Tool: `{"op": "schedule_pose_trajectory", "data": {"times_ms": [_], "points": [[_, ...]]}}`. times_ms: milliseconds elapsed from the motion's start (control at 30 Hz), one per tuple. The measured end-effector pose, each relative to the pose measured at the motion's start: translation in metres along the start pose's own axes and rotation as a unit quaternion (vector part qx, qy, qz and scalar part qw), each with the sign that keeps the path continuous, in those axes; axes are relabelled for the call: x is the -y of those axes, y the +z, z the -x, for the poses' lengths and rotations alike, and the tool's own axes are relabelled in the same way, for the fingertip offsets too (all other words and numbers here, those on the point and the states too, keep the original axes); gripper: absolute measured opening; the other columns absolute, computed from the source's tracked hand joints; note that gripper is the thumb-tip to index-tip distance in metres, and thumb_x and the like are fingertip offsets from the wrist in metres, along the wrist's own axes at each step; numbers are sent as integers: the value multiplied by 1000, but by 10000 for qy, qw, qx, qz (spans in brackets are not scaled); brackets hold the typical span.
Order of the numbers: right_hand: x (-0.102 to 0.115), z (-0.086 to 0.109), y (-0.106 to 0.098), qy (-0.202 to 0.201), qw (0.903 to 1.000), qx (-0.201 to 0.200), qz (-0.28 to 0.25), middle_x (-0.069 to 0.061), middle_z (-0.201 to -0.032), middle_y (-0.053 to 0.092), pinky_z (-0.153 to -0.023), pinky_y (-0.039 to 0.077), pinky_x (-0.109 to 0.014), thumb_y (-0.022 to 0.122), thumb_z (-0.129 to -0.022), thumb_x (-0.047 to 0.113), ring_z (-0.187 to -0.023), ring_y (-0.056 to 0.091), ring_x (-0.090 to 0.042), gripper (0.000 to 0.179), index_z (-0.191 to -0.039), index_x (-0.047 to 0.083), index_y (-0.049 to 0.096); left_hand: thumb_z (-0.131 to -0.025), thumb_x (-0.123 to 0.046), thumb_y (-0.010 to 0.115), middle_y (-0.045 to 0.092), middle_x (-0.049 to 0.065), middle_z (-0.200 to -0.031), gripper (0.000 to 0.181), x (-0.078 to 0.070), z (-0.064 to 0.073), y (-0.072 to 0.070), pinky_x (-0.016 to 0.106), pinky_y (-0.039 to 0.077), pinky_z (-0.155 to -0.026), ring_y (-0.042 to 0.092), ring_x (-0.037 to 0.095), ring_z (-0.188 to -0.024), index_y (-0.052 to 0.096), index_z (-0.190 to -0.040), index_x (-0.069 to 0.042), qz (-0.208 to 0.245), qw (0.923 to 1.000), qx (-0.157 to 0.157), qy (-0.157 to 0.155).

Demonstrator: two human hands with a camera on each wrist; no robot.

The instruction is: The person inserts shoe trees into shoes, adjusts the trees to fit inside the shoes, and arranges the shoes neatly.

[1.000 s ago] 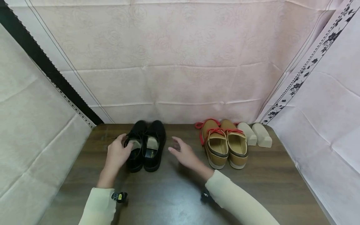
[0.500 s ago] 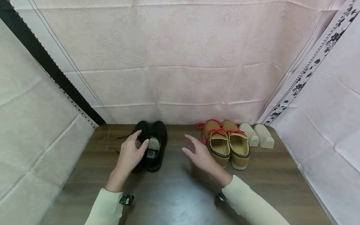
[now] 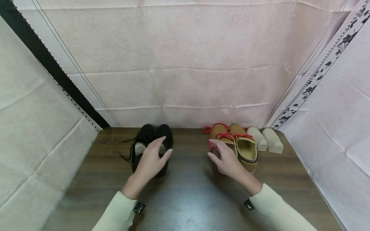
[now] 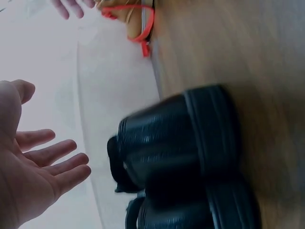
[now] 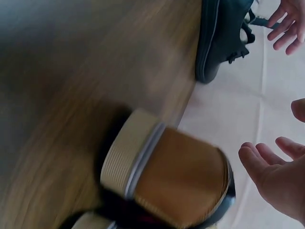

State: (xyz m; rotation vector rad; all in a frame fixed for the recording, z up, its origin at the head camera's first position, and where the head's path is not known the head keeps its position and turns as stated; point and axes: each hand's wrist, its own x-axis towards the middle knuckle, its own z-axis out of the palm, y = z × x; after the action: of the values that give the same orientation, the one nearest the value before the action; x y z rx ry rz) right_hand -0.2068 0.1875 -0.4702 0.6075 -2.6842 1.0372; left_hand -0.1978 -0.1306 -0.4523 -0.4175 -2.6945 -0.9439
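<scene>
My left hand [image 3: 152,159] hovers over a pair of black lace-up shoes, a left one [image 3: 143,133] and a right one [image 3: 165,131], partly covering them. In the left wrist view its fingers [image 4: 59,155] are spread and apart from the black shoe heel [image 4: 162,138]. My right hand [image 3: 228,161] is above a pair of tan shoes with red laces, hiding much of the left tan shoe [image 3: 218,129]; the right tan shoe [image 3: 248,150] shows more. The right wrist view has that hand's relaxed fingers [image 5: 267,160] clear of the tan heel [image 5: 181,174]. Neither hand holds anything.
Two white, rounded shoe-shaped blocks [image 3: 272,141] stand right of the tan shoes. Loose black laces [image 3: 125,141] trail left of the black pair. A wooden table [image 3: 185,192] lies beneath, with pale cloth [image 3: 179,80] hanging behind and at both sides.
My left hand has lifted from the left black shoe and moved right across the pair. My right hand has moved right, from between the pairs to over the left tan shoe. The shoes stay put.
</scene>
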Motion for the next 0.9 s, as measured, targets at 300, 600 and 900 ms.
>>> {"op": "schedule_pose_trajectory", "data": {"times_ms": [300,600,900], "points": [[-22,14,-22,-131,9976,-419,542,-13,-129,64,-96,54,-51,75,-96,18,-116,63,-29,44,-135,4,60,-101,-51,63,44,15,-160,73,-15,-1,24,55,43,-114,44,35,-147,40,-158,-12,-244,9986,399,257],[-45,26,-39,680,9900,-515,1128,-23,-128,60,-96,49,-58,71,-98,21,-114,60,-37,44,-134,0,59,-97,-70,52,28,16,-169,90,-22,-4,49,59,27,-124,22,39,-157,26,-165,-18,-1248,9863,959,495],[-62,20,-49,1412,9818,7,1268,-26,-118,65,-92,53,-58,67,-100,23,-108,67,-40,44,-131,-7,56,-98,-66,56,34,17,-166,88,-25,-5,72,58,26,-124,26,38,-156,27,-164,-16,-1071,9874,1013,573]]}}
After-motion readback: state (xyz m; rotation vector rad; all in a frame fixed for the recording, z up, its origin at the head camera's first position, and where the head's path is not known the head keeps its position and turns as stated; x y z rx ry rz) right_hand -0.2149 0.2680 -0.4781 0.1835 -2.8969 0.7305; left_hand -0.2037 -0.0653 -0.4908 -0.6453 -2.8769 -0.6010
